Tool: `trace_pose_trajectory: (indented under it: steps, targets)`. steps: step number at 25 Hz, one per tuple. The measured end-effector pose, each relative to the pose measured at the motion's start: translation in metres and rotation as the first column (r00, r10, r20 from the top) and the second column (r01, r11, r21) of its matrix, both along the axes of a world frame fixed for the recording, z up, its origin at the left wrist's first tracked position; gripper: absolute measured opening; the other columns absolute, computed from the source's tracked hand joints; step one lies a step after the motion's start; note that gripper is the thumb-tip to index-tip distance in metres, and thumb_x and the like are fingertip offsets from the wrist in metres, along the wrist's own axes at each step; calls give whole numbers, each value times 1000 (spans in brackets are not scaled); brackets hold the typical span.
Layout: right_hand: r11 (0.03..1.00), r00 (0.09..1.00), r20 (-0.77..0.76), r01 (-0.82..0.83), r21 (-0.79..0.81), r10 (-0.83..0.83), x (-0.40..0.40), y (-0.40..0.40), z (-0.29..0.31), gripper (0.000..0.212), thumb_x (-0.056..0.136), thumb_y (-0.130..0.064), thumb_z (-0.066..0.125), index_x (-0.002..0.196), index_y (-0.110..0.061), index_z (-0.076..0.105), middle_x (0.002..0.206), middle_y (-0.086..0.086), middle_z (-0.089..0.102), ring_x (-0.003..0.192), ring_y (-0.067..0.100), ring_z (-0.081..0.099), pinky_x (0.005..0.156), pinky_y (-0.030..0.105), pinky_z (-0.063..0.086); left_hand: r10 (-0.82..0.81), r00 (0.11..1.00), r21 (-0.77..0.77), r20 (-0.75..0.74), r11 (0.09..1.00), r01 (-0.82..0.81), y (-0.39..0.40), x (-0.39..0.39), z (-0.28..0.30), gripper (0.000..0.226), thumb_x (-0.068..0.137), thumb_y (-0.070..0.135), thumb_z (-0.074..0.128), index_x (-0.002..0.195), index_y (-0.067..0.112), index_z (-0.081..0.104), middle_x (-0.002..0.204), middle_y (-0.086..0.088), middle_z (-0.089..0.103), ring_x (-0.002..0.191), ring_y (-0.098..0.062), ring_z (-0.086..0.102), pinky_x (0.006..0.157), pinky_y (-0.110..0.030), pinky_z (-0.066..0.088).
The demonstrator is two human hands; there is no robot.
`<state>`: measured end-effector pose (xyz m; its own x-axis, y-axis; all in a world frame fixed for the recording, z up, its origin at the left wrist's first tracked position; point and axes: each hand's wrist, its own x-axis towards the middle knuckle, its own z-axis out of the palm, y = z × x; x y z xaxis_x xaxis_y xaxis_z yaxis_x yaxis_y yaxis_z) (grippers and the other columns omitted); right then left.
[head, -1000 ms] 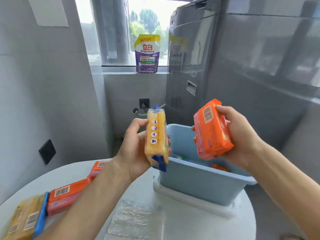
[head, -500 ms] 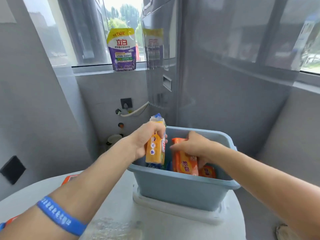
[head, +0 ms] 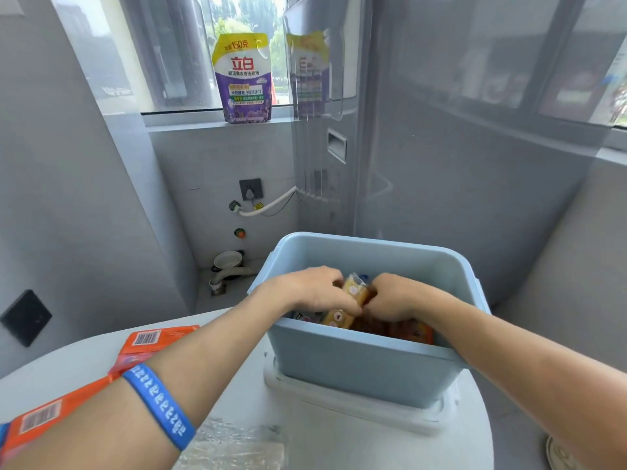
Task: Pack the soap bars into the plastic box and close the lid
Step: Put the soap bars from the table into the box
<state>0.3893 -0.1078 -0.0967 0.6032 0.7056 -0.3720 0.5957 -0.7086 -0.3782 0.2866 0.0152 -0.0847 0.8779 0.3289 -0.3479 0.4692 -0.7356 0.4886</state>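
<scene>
A light blue plastic box (head: 356,364) stands open on its white lid (head: 353,415) on the round table. Both hands are down inside it. My left hand (head: 315,291) grips a yellow soap bar (head: 356,290), which pokes up between the hands. My right hand (head: 393,296) presses against the same bar from the right, fingers curled; what it holds is hidden. Another yellow bar (head: 336,317) and orange bars (head: 412,330) lie in the box. Two orange soap bars (head: 152,340) (head: 37,418) lie on the table at the left.
A white round table (head: 325,435) carries the box. Clear plastic wrap (head: 237,449) lies at the front. A detergent pouch (head: 242,79) stands on the window sill. A grey washing machine (head: 325,130) rises behind the box. Hoses and a drain sit on the floor.
Both hands have gone deeper into the box. The orange bar from my right hand now lies inside, and both hands have closed together around the yellow bar.
</scene>
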Motion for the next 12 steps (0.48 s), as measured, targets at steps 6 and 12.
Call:
trace_pose_trajectory:
  steps: [6, 12]
  targets:
    - [998, 995, -90, -40, 56, 45, -2, 5, 2, 31, 90, -37, 60, 111, -14, 67, 109, 7, 69, 88, 27, 68, 70, 34, 57, 105, 993, 390, -56, 918, -75, -1, -10, -4, 47, 76, 34, 62, 115, 17, 40, 88, -2, 51, 84, -28, 53, 59, -36, 41]
    - [998, 991, -118, -59, 25, 61, -3, 7, 0, 30, 92, -26, 58, 120, -17, 62, 114, 9, 66, 95, 32, 69, 75, 45, 61, 182, 966, 126, -185, 979, -161, 1, -13, 17, 64, 85, 24, 50, 144, 23, 23, 119, -14, 56, 79, -32, 64, 72, -40, 58]
